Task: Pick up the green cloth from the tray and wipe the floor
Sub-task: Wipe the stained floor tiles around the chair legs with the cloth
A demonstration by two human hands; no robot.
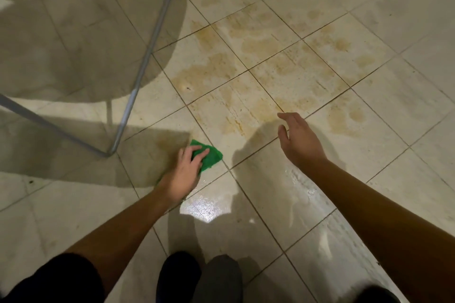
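The small bright green cloth (212, 156) lies on the pale beige tiled floor (384, 96), pinned under the left hand (183, 171), whose fingers lie spread and nearly straight over it, pressing down, not clutching. The right hand (298, 141) hovers apart above the tiles, fingers loose and open, holding nothing. No tray is in view. The likeliest trouble is the glossy wet patch (207, 209) just in front of the dark shoes (179, 274): a shifted foot could slip on it, or track moisture over wiped tiles. With only flat pressure on it, the cloth could also bunch or slide out from under the palm on a hard stroke. The broad yellowish-brown stain (258, 44) spreads ahead and to the right, where the tiles give free room for long sweeps. To the left, the thin grey metal tube frame (148, 56) has its corner near the cloth, so leftward strokes risk knocking knuckles against it.
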